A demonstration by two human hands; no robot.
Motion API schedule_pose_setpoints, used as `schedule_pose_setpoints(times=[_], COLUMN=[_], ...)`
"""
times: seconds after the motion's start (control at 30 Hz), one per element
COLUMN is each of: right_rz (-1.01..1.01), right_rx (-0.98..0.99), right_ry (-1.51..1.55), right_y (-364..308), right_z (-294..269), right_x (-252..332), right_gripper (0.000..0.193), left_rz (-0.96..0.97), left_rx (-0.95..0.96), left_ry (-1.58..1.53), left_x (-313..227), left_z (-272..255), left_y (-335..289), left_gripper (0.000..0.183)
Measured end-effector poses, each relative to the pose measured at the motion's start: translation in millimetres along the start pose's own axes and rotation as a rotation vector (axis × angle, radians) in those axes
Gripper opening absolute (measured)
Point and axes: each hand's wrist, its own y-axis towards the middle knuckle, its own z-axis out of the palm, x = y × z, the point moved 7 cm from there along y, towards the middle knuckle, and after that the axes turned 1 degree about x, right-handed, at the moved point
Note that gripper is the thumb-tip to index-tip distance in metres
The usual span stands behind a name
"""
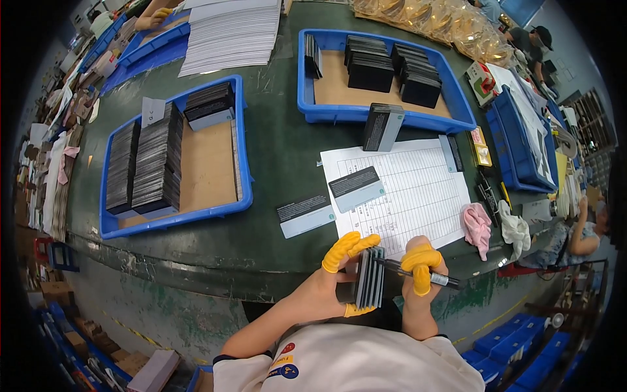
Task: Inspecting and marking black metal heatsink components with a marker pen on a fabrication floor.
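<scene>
My left hand (328,282), with yellow finger cots, grips a small stack of thin black and grey cards or flat packs (369,281) held on edge. In my right hand (421,266), also in yellow finger cots, is a black marker pen (445,281); its front end reaches the stack's right side. Beyond the hands lies a printed grid sheet (428,202). One black-and-grey flat pack (356,188) rests on the sheet, and another (305,215) sits at its left edge. A small stack of similar packs (384,128) stands at the sheet's far edge.
A left blue tray (179,224) and a far blue tray (392,117) hold rows of black packs. Pink cloth (477,230), white cloth (514,230) and pens (488,196) lie at right, near stacked blue bins (513,147). White sheets (228,36) are piled at the back. Other people work nearby.
</scene>
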Motion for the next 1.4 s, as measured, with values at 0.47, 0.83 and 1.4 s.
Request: schedule_pose_setpoints(times=[0.47, 0.83, 1.4], right_rz=[-0.021, -0.050, 0.149], right_rx=[0.011, 0.208, 0.363], right_ry=[0.007, 0.134, 0.112], right_y=[-0.2, -1.4, -5.1], right_z=[-0.4, 6.4, 8.4], right_x=[2.0, 5.4, -12.2], right_gripper=[0.028, 0.032, 0.083], left_rz=[-0.051, -0.040, -0.036], left_rx=[0.038, -0.033, -0.030], left_ry=[0.044, -0.014, -0.087], left_x=[4.3, 4.4, 1.5], left_z=[0.2, -2.2, -2.5], left_y=[-0.6, -2.7, -0.5], left_gripper=[0.117, 0.104, 0.109])
